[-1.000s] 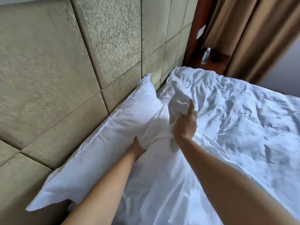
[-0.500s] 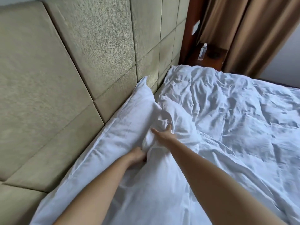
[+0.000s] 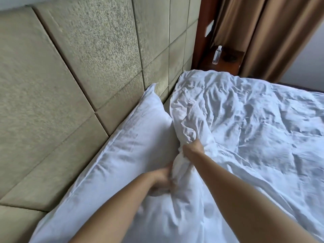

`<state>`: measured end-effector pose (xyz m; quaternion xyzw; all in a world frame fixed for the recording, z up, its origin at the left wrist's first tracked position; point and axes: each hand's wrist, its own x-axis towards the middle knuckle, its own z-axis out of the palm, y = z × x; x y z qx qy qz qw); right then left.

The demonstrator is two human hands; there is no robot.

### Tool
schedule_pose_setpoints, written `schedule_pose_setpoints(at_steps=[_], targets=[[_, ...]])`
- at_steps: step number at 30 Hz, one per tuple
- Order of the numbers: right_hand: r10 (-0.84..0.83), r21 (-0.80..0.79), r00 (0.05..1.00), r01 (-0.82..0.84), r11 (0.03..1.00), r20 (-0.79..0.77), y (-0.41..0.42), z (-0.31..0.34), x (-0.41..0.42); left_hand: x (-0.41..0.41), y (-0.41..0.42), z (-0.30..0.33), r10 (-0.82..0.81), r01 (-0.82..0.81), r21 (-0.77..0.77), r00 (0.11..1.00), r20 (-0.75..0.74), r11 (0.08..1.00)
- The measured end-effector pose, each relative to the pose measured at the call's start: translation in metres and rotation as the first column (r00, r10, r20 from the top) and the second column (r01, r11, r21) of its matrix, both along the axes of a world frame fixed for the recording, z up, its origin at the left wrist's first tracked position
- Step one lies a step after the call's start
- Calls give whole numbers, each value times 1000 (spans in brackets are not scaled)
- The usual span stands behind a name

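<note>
from the head view we saw the white duvet (image 3: 249, 130) spread crumpled across the bed, its near edge bunched into a thick roll beside the pillow (image 3: 122, 155). the right hand (image 3: 192, 150) had its fingers curled round that roll, gripping it higher up. the left hand (image 3: 160, 181) was blurred, yet we could make out its fingers closed on the lower part of the same bunched edge. the pillow lay along the padded headboard (image 3: 84, 71), touching it. farther off, a clear bottle (image 3: 217, 55) stood on the wooden nightstand (image 3: 231, 58), beside a brown curtain (image 3: 266, 35).
</note>
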<state>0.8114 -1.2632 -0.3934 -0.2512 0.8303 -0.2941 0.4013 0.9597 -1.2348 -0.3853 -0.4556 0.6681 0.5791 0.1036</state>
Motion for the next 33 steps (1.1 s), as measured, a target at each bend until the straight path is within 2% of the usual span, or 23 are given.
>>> schedule_pose_setpoints(at_steps=[2,3,7,11,14,18,20,23,24,27,29,31,33], targets=[[-48,-104,998,52,993,42,0,31,1,-1,-14,27,-127,161,-218,979,161,963],[-56,-176,996,68,982,73,-2,52,6,5,-22,44,-112,169,-279,972,209,945],[14,-396,986,54,917,168,-28,130,49,55,-48,126,57,-10,-307,988,144,952],[160,-493,968,-46,869,192,-29,146,97,112,-57,153,175,-111,-319,968,180,941],[260,-457,918,-101,884,300,-20,109,122,138,-46,127,203,-127,-260,936,288,957],[411,-246,843,-341,907,347,-4,45,142,170,-18,60,282,-233,-164,863,419,959],[464,-161,855,-437,885,230,1,25,143,182,-13,29,284,-252,-132,853,437,959],[496,-101,856,-511,853,-145,-5,14,128,180,-14,13,280,-282,-55,869,408,958],[481,-105,853,-508,855,-204,-7,13,121,178,-16,11,274,-289,-25,876,396,957],[432,-132,858,-480,867,-278,-14,15,105,170,-28,9,305,-327,12,894,330,945],[391,-113,864,-444,889,-317,-17,16,97,163,-36,8,387,-402,49,903,187,914],[326,-120,875,-389,914,-358,-20,16,91,153,-45,4,517,-514,128,856,14,848],[266,-107,890,-326,939,-371,-21,13,83,138,-51,4,603,-586,157,792,-99,795]])
